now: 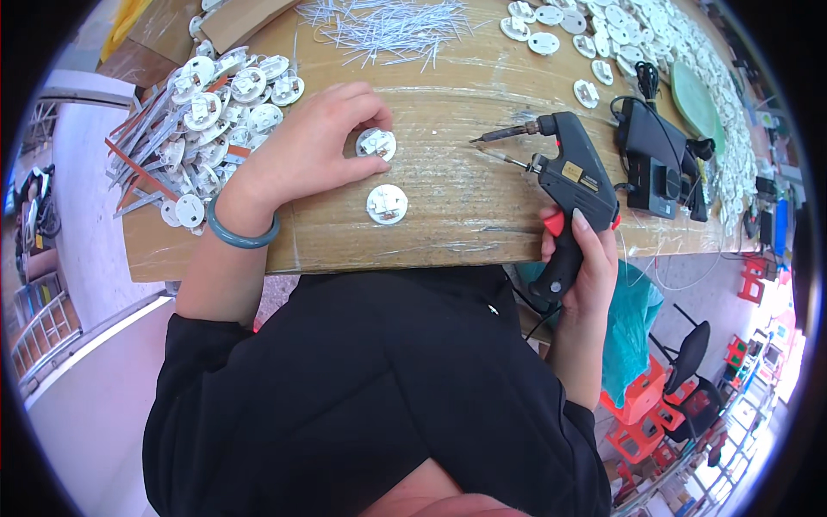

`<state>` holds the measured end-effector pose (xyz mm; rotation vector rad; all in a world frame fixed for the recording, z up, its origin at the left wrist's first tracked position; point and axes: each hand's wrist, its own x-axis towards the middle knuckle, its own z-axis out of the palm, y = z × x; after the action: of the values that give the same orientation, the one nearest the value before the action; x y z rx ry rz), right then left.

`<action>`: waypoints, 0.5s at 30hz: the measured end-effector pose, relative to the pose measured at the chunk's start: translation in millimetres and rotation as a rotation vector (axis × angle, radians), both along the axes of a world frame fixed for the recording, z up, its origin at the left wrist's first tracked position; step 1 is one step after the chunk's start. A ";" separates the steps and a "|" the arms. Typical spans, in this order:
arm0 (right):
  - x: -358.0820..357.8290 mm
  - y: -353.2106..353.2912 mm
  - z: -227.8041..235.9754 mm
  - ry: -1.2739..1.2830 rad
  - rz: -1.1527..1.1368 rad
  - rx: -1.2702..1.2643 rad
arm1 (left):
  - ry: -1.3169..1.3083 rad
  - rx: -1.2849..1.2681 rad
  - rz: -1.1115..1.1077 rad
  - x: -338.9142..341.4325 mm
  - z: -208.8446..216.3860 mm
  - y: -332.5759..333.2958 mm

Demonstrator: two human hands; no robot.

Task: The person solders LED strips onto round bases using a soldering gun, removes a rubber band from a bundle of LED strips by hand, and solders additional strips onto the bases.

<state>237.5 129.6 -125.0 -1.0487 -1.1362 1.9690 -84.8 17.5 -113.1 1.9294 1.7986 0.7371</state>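
Observation:
My left hand [329, 138] curls round a small white disc-shaped part [376, 145] that lies on the table, thumb on one side and fingers on the other. A second white round part [387, 204] lies just nearer to me, untouched. In my right hand [581, 254] is a black soldering gun [579, 168] with a red trigger, gripped by its handle. Its dark tip and a thin metal feed tube point left above the table, apart from the discs.
A pile of white discs and metal strips [202, 129] lies at the left. Thin white wires [388, 30] are spread at the back. Many white discs [629, 30] cover the far right, near a green dish [696, 103] and a black power unit [650, 159]. The table's edge [413, 263] runs before me.

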 end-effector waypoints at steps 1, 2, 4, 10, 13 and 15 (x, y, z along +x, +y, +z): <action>2.6 -1.0 0.1 -0.001 -0.006 0.002 | 0.008 -0.001 0.003 0.0 0.7 -0.1; 5.4 -2.2 0.8 0.000 -0.011 0.007 | 0.016 -0.001 0.007 1.1 1.4 0.5; 10.4 -3.3 0.8 0.001 -0.027 0.021 | -0.007 0.013 0.020 5.9 3.1 5.5; 5.3 -6.0 0.2 0.009 -0.008 0.012 | 0.084 0.028 0.069 12.2 6.3 0.8; 11.2 -7.5 5.3 -0.005 0.018 0.009 | 0.025 0.020 0.053 13.5 8.7 3.2; 13.4 -8.2 6.2 -0.010 0.022 -0.003 | 0.004 0.015 0.028 11.8 7.9 5.1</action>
<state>250.9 121.4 -118.8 -1.0529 -1.1547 1.9857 -73.0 22.6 -105.2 1.9198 1.8309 0.7583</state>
